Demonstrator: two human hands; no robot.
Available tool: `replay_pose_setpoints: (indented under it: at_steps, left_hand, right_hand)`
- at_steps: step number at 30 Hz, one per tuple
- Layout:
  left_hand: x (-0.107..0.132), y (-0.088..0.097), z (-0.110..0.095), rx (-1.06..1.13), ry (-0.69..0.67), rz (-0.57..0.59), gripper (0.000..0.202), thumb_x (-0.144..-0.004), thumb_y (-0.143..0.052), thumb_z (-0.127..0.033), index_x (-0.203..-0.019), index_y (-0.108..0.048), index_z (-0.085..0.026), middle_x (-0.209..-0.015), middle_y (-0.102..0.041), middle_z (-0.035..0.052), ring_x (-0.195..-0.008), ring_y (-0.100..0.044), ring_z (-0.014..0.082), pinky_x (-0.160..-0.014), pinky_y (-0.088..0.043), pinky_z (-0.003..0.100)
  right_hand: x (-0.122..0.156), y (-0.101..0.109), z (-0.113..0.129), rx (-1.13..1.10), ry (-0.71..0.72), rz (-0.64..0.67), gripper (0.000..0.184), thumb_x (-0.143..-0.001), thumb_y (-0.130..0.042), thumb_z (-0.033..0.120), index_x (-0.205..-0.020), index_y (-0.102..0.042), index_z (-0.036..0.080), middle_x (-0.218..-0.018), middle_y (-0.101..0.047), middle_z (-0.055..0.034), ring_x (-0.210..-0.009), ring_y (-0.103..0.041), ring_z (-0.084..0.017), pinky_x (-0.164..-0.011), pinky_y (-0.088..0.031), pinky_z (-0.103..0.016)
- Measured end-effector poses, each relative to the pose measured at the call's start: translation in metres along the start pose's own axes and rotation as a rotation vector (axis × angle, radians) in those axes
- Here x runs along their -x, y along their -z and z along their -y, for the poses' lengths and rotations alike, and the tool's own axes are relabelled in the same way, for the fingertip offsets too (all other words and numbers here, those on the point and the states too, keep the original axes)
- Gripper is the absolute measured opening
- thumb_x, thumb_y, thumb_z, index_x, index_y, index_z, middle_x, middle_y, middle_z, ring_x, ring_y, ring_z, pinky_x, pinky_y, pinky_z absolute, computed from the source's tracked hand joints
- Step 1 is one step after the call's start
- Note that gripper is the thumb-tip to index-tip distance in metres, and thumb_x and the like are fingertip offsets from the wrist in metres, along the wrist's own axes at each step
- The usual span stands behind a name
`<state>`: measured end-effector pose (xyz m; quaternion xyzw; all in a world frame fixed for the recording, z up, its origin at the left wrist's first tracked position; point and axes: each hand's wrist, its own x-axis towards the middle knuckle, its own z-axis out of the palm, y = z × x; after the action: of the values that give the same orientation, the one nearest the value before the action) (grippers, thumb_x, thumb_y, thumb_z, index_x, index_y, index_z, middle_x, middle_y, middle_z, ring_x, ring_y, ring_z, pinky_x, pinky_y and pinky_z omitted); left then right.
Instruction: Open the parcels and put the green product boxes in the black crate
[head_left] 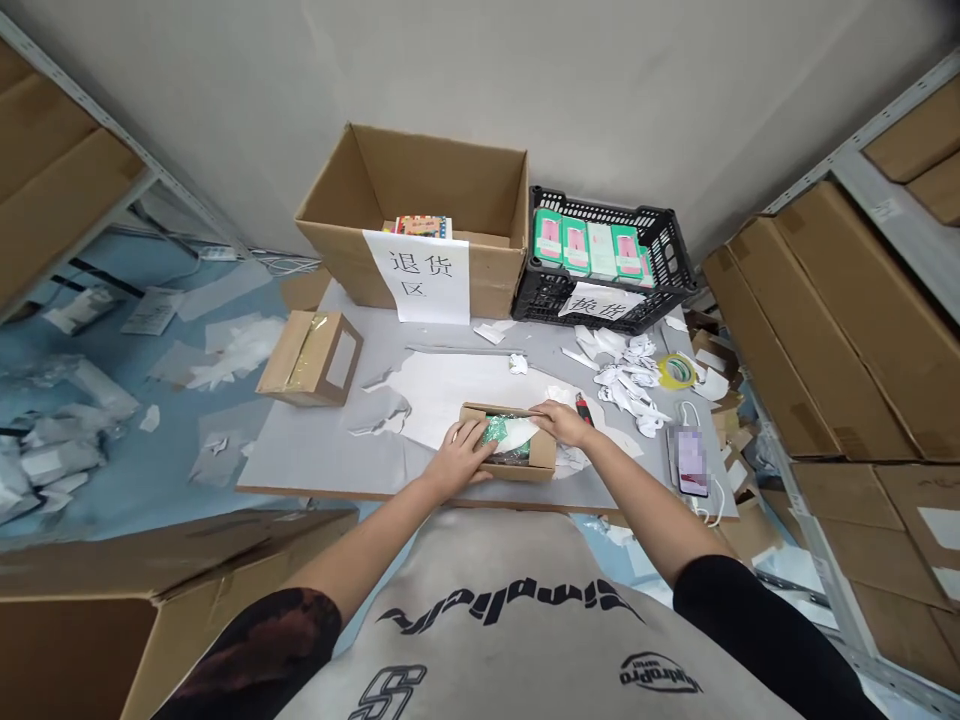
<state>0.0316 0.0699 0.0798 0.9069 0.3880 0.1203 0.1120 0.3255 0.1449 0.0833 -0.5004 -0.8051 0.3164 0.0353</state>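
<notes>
Left hand [466,453] with fingers curled over open cardboard box [519,468], long axis crosswise, right hand [561,423] gripping far rim, red utility knife [582,407] just beyond fingertips

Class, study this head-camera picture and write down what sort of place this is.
Probably a warehouse returns station: a cardboard box signed "returns area" in Chinese, a black crate signed "exchange", and metal shelves stacked with cartons.
</notes>
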Motion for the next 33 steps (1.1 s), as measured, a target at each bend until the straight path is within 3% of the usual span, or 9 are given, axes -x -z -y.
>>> replay_pose_setpoints:
  at_steps: [4, 8, 14, 17, 22, 27, 30, 33]
  left_hand:
    - [-0.012, -0.016, -0.002, -0.018, 0.023, -0.023, 0.057, -0.076, -0.078, -0.042, -0.126, -0.056, -0.025, -0.148, -0.043, 0.0162, -0.143, -0.031, 0.0359, -0.114, -0.027, 0.055]
    - [-0.04, -0.019, -0.003, -0.042, 0.019, -0.026, 0.042, -0.081, -0.073, -0.04, -0.117, -0.06, -0.023, -0.134, -0.055, 0.0152, -0.143, -0.032, 0.0344, -0.115, -0.025, 0.054]
    - [-0.072, 0.0, -0.001, -0.098, -0.066, -0.016, 0.045, -0.078, -0.072, -0.052, -0.108, -0.063, -0.019, -0.119, -0.059, 0.0156, -0.143, -0.029, 0.0393, -0.113, -0.023, 0.058]
    - [-0.079, 0.016, -0.003, -0.133, -0.124, 0.002, 0.05, -0.074, -0.074, -0.056, -0.106, -0.063, -0.019, -0.118, -0.058, 0.0151, -0.141, -0.031, 0.0386, -0.111, -0.027, 0.055]
    - [-0.064, 0.045, 0.002, -0.182, -0.05, -0.056, 0.043, -0.078, -0.071, -0.054, -0.103, -0.065, -0.02, -0.12, -0.057, 0.0171, -0.139, -0.035, 0.0365, -0.109, -0.029, 0.053]
    - [-0.023, 0.057, 0.014, -0.206, 0.23, -0.131, 0.03, -0.085, -0.063, -0.044, -0.097, -0.068, -0.017, -0.137, -0.052, 0.0199, -0.139, -0.035, 0.041, -0.108, -0.028, 0.057]
    - [-0.02, 0.056, 0.014, -0.189, 0.283, -0.07, 0.029, -0.081, -0.068, -0.036, -0.101, -0.068, -0.015, -0.147, -0.044, 0.0204, -0.137, -0.037, 0.0427, -0.108, -0.03, 0.057]
    - [-0.032, 0.053, 0.014, -0.14, 0.266, 0.094, 0.031, -0.081, -0.063, -0.022, -0.11, -0.064, -0.014, -0.139, -0.051, 0.0211, -0.125, -0.051, 0.0382, -0.102, -0.038, 0.052]
  right_hand:
    - [-0.007, 0.005, -0.003, -0.025, -0.073, -0.065, 0.029, -0.096, -0.051, 0.036, -0.114, -0.071, 0.025, -0.113, -0.071, -0.0058, -0.108, -0.063, -0.02, -0.097, -0.047, -0.033]
    - [-0.012, 0.012, -0.004, 0.007, -0.241, -0.181, 0.035, -0.095, -0.049, 0.035, -0.123, -0.064, 0.021, -0.124, -0.066, -0.0092, -0.116, -0.059, -0.022, -0.103, -0.043, -0.036]
    - [-0.001, 0.011, 0.018, 0.154, -0.404, -0.324, 0.086, -0.078, -0.068, 0.044, -0.151, -0.032, 0.016, -0.158, -0.025, -0.0175, -0.143, -0.028, -0.034, -0.116, -0.026, -0.045]
    - [0.01, 0.005, 0.03, 0.217, -0.422, -0.341, 0.096, -0.074, -0.07, 0.046, -0.153, -0.025, 0.015, -0.159, -0.022, -0.0178, -0.144, -0.026, -0.035, -0.116, -0.025, -0.044]
    - [0.02, -0.004, 0.032, 0.254, -0.432, -0.326, 0.094, -0.072, -0.069, 0.039, -0.152, -0.026, 0.013, -0.157, -0.028, -0.0185, -0.142, -0.028, -0.036, -0.116, -0.025, -0.047]
    - [0.022, 0.0, 0.033, 0.187, -0.395, -0.357, 0.081, -0.073, -0.064, 0.031, -0.146, -0.034, 0.011, -0.154, -0.034, -0.0197, -0.14, -0.033, -0.036, -0.115, -0.026, -0.047]
    - [0.029, 0.008, 0.028, 0.063, -0.316, -0.426, 0.072, -0.076, -0.058, 0.029, -0.143, -0.037, 0.013, -0.15, -0.04, -0.0176, -0.138, -0.037, -0.031, -0.114, -0.031, -0.044]
    - [0.043, 0.015, 0.011, -0.07, -0.295, -0.561, 0.059, -0.08, -0.048, 0.02, -0.138, -0.042, 0.016, -0.139, -0.048, -0.016, -0.125, -0.05, -0.026, -0.106, -0.042, -0.041]
